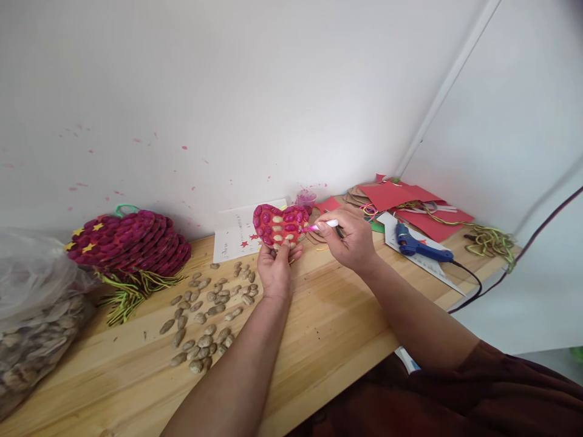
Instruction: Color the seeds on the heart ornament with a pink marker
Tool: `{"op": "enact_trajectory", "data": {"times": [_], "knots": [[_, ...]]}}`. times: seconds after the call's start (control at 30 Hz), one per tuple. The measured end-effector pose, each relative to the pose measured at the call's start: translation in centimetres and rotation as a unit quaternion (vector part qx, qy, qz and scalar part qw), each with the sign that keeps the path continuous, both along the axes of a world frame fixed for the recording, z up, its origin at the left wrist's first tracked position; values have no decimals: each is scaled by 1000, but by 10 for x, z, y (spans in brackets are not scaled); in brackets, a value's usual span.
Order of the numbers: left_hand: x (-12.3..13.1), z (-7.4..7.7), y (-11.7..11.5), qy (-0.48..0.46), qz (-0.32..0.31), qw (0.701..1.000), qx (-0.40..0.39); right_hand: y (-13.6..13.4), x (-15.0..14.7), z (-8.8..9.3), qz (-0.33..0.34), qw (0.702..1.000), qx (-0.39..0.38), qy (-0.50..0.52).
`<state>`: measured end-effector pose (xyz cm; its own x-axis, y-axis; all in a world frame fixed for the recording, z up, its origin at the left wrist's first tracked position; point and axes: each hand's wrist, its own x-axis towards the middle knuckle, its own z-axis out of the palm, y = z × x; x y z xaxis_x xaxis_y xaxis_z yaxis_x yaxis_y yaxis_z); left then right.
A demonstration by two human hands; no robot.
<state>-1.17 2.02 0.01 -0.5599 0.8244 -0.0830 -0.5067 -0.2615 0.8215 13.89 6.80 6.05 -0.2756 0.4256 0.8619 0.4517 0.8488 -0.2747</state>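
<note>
My left hand [274, 262] holds up a red heart-shaped piece [279, 224] covered with peanut shells, some painted pink and some bare. My right hand [350, 237] grips a small brush with a white handle [324, 226], its pink tip touching the right side of the heart. Both hands are above the wooden table [328, 328], near the wall.
Loose peanut shells [210, 315] lie scattered to the left of my left arm. A stack of finished pink hearts [132, 243] and a clear bag of peanuts [31, 321] sit far left. A blue glue gun [421, 244], red paper [410, 203] and a paint cup [305, 199] are at right.
</note>
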Motion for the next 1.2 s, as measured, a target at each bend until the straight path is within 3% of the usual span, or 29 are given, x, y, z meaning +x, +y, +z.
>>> {"op": "enact_trajectory", "data": {"times": [1.2], "knots": [[-2, 6, -1, -34, -8, 999, 3, 3, 2, 3, 41, 996, -28, 74]]}}
